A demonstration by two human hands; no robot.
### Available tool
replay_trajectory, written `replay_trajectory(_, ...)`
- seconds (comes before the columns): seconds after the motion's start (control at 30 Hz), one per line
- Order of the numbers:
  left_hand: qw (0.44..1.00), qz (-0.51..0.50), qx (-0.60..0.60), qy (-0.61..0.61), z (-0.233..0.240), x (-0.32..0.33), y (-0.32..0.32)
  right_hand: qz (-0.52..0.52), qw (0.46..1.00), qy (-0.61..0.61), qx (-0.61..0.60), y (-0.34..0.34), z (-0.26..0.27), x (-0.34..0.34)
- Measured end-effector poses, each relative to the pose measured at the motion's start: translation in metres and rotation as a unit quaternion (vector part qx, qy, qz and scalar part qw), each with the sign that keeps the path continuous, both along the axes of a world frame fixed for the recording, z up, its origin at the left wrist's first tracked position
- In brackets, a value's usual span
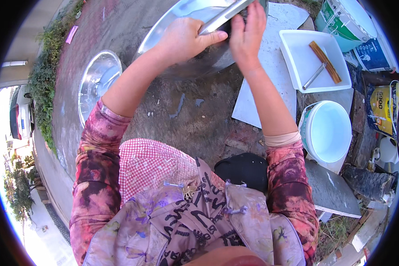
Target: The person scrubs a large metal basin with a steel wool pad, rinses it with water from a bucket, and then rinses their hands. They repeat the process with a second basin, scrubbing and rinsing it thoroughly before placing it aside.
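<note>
Over a large shiny metal basin (164,23) at the top of the view, my left hand (183,40) grips a flat, bright metal strip (223,17). What kind of tool or part the strip belongs to cannot be made out. My right hand (247,43) is raised beside it, its fingers stretched up against the far end of the strip. A dark area lies between the two hands, and whether the right hand grasps anything there is hidden. The basin's far side runs out of the picture. Left of my forearm, a smaller metal basin (86,88) with some liquid stands on wet ground.
A white plastic tray (287,55) at right holds a wooden strip (325,62) and a metal tube (315,76). Near it are a white bucket (331,128), a green-and-white bucket (344,28) and a yellow-labelled container (380,103). Pale boards (262,99) lie on the ground.
</note>
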State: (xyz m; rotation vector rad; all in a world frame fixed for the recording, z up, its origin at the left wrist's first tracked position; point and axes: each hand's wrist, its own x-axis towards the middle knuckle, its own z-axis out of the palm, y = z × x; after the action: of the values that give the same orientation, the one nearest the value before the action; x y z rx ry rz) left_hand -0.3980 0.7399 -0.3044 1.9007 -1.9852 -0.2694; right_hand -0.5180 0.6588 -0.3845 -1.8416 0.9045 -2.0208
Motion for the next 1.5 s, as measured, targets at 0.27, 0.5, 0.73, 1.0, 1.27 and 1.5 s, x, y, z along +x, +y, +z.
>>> replay_trajectory(0.27, 0.994, 0.008, 0.099, 0.054, 0.035, 0.004, -0.011, 0.106, 0.979, -0.034, 0.170, -0.074, -0.055, -0.021)
replay_trajectory(0.5, 0.990, 0.014, 0.080, 0.119, 0.043, 0.009, -0.024, 0.126, 0.970, 0.011, 0.209, -0.101, -0.069, -0.021)
replay_trajectory(0.73, 0.988, 0.048, 0.105, 0.103, 0.043, 0.017, -0.035, 0.062, 0.996, 0.061, -0.003, 0.007, -0.062, 0.008)
replay_trajectory(1.0, 0.983, 0.023, 0.106, 0.151, 0.023, 0.014, -0.008, 0.305, 0.818, 0.043, 0.486, -0.138, -0.085, -0.055)
replay_trajectory(1.27, 0.980, 0.014, 0.129, 0.152, 0.013, -0.008, 0.000, -0.259, 0.895, 0.011, 0.364, -0.046, -0.089, -0.333)
replay_trajectory(1.5, 0.979, 0.032, 0.134, 0.151, 0.008, -0.005, 0.002, -0.239, 0.496, 0.571, 0.609, 0.007, -0.234, -0.393)
